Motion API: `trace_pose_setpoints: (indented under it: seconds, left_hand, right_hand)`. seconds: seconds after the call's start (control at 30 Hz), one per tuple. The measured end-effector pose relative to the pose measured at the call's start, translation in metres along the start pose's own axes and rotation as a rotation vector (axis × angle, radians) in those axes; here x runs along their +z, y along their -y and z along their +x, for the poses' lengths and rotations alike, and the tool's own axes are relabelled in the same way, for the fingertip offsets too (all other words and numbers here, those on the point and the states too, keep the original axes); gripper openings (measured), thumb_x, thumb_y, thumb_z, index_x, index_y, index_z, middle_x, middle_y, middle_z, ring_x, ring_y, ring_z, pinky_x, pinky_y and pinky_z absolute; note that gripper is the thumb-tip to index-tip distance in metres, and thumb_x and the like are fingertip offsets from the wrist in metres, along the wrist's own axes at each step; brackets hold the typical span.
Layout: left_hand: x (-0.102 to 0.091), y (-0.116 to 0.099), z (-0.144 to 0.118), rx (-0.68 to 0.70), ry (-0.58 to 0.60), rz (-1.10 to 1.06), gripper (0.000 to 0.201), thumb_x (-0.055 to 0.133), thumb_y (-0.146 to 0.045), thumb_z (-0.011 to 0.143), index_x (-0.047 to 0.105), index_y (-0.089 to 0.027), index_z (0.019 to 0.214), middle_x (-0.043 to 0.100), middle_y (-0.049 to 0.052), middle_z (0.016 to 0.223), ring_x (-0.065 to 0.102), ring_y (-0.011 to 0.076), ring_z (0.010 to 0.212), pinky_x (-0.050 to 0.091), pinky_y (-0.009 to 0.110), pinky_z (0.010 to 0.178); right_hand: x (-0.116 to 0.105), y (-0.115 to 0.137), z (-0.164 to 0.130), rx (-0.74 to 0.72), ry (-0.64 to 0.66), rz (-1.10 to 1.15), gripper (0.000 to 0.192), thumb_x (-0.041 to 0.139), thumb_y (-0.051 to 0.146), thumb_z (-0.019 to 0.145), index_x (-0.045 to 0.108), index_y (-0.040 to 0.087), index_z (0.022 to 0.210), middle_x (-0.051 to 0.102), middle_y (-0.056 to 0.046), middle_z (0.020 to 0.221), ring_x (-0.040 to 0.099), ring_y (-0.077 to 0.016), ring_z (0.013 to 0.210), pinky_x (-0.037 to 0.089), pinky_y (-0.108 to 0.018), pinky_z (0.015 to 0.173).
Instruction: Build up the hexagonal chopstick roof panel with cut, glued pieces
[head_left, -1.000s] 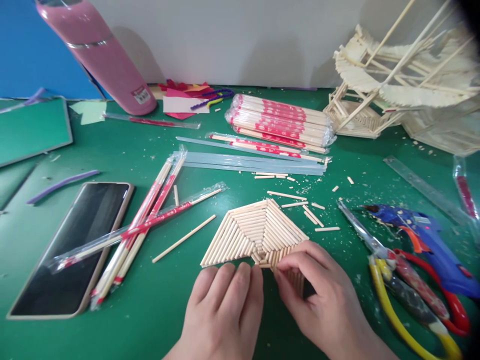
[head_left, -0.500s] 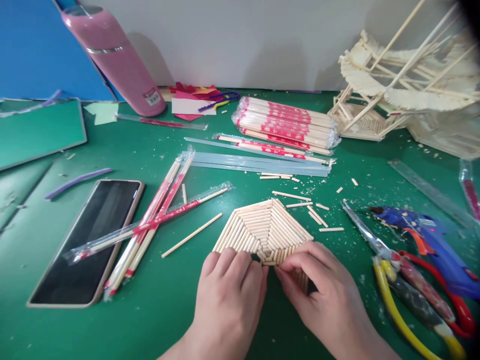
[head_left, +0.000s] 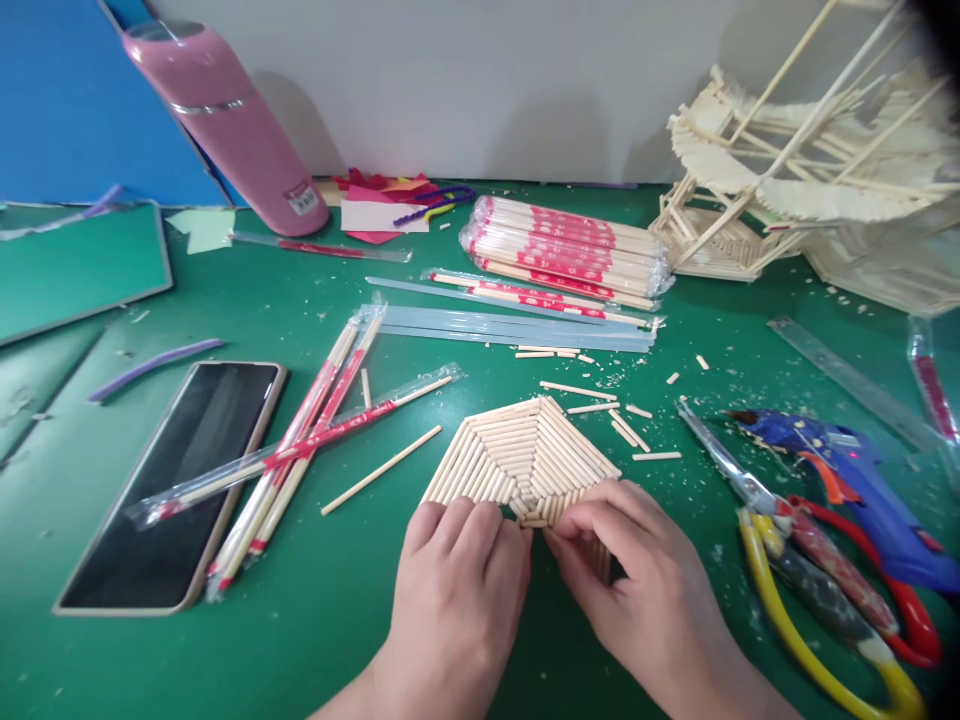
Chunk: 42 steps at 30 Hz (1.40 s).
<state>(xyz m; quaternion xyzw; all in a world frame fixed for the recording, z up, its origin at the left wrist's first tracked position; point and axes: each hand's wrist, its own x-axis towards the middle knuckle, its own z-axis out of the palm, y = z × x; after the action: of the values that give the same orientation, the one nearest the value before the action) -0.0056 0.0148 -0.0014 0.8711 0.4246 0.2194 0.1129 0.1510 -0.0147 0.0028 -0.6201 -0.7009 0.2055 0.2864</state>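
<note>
Green table (head_left: 315,620), white wall (head_left: 487,80), blue panel (head_left: 60,100).

Stick panel (head_left: 525,455) lies flat mid-surface (head_left: 315,620), w/ left hand (head_left: 457,590) & right hand (head_left: 637,590) touching its near edge, side by side. Left of it: a loose stick (head_left: 381,470), then wrapped chopsticks (head_left: 300,450) overlapping the phone (head_left: 172,480); right: scissors (head_left: 810,540) just beside the glue gun (head_left: 847,480), ruler (head_left: 847,380) beyond. Behind panel: glue sticks (head_left: 510,325), chopstick pack (head_left: 570,250), bottle (head_left: 232,130) far left, stick model (head_left: 810,170) far right.
</note>
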Motion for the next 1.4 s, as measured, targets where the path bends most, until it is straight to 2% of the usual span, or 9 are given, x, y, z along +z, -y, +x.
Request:
trace_pose_setpoints:
  seconds: [0.93, 1.13, 1.4]
  left_hand:
    - [-0.002, -0.0011, 0.0, 0.016, -0.007, 0.046, 0.028, 0.044, -0.013, 0.084, 0.048, -0.018, 0.057, 0.046, -0.001, 0.058, 0.039, 0.0142, 0.054, 0.028, 0.03, 0.057]
    - [0.0012, 0.0, -0.0014, 0.02, 0.008, 0.055, 0.027, 0.043, -0.014, 0.085, 0.048, -0.018, 0.058, 0.047, 0.0, 0.059, 0.04, 0.0153, 0.055, 0.028, 0.031, 0.057]
    - [0.0041, 0.0002, -0.001, 0.035, -0.029, 0.111, 0.025, 0.046, -0.015, 0.084, 0.048, -0.019, 0.059, 0.048, 0.0, 0.06, 0.043, 0.0164, 0.058, 0.028, 0.031, 0.058]
  right_hand:
    - [-0.0031, 0.0019, 0.0025, 0.038, 0.042, 0.053, 0.011, 0.052, 0.011, 0.078, 0.05, 0.02, 0.07, 0.051, 0.001, 0.067, 0.048, -0.0139, 0.065, 0.036, -0.026, 0.056]
    - [-0.0002, 0.0022, 0.0006, 0.04, 0.021, 0.024, 0.013, 0.052, 0.013, 0.079, 0.048, 0.019, 0.068, 0.049, 0.001, 0.068, 0.045, -0.0135, 0.067, 0.034, -0.026, 0.059]
    - [0.0053, -0.001, 0.0, 0.022, -0.026, 0.027, 0.012, 0.053, 0.015, 0.078, 0.047, 0.019, 0.069, 0.048, 0.002, 0.068, 0.044, -0.0135, 0.068, 0.033, -0.026, 0.06]
